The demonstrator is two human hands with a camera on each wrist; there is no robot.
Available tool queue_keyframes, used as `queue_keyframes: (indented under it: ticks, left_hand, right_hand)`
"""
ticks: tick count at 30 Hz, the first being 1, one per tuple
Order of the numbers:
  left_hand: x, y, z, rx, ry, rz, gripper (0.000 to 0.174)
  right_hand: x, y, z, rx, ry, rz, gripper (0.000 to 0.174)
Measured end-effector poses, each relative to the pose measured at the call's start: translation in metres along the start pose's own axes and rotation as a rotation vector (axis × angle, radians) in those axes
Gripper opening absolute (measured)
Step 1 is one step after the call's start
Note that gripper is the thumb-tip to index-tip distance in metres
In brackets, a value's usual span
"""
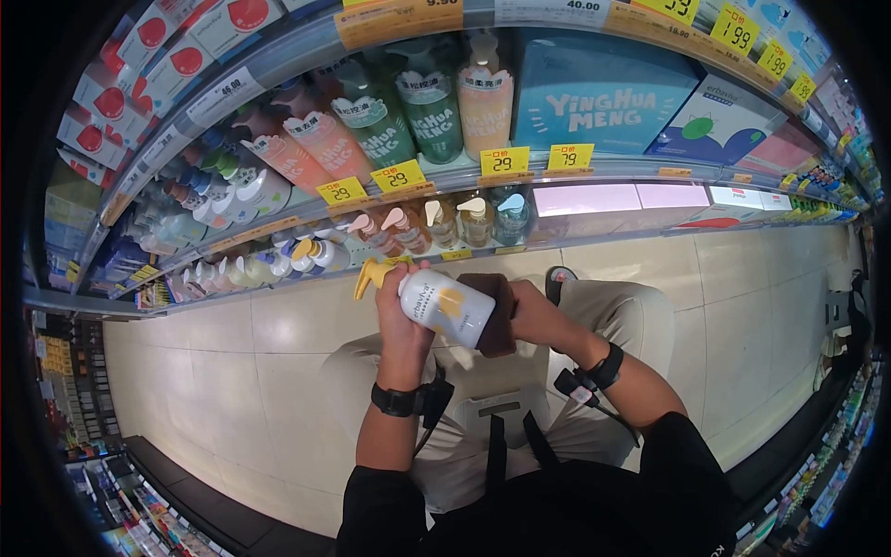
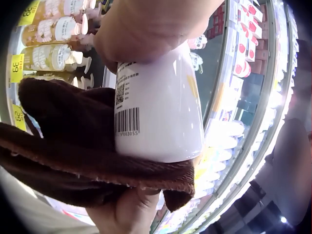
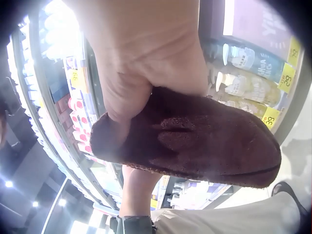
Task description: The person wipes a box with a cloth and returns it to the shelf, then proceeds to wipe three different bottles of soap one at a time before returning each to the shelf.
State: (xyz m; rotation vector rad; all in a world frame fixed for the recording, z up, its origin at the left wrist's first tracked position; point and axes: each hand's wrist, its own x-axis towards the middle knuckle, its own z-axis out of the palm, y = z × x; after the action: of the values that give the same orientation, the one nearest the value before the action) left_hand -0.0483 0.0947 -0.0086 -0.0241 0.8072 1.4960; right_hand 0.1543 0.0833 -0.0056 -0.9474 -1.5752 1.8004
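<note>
A white pump bottle [image 1: 447,307] with a yellow pump head [image 1: 371,277] lies tilted in my left hand [image 1: 405,320], whose fingers curl round its upper part. My right hand [image 1: 543,316] grips a dark brown cloth [image 1: 497,314] against the bottle's base. In the left wrist view the bottle [image 2: 158,109] shows a barcode, and the cloth [image 2: 97,165] wraps under its bottom end. The right wrist view has the right hand [image 3: 146,53] pinching the folded cloth [image 3: 195,136], which hides the bottle there.
Shelves in front hold green bottles [image 1: 432,111], peach bottles [image 1: 485,102], a large blue box [image 1: 594,97] and smaller pump bottles [image 1: 476,221] on the lower level. Below are the tiled floor [image 1: 213,381] and the person's bent knees in light trousers [image 1: 640,325].
</note>
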Motion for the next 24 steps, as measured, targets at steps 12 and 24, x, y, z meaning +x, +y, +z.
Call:
queue_keyframes:
  ticks: [12,24]
  left_hand:
    - [-0.016,-0.011,0.01,0.359,-0.069,0.245,0.019]
    - [-0.024,-0.013,0.009,0.522,-0.376,0.134,0.027]
  right_hand:
    - [0.004,-0.008,0.014,-0.005,0.003,0.03,0.072]
    - [0.004,0.0,0.01,0.059,-0.222,0.154,0.062]
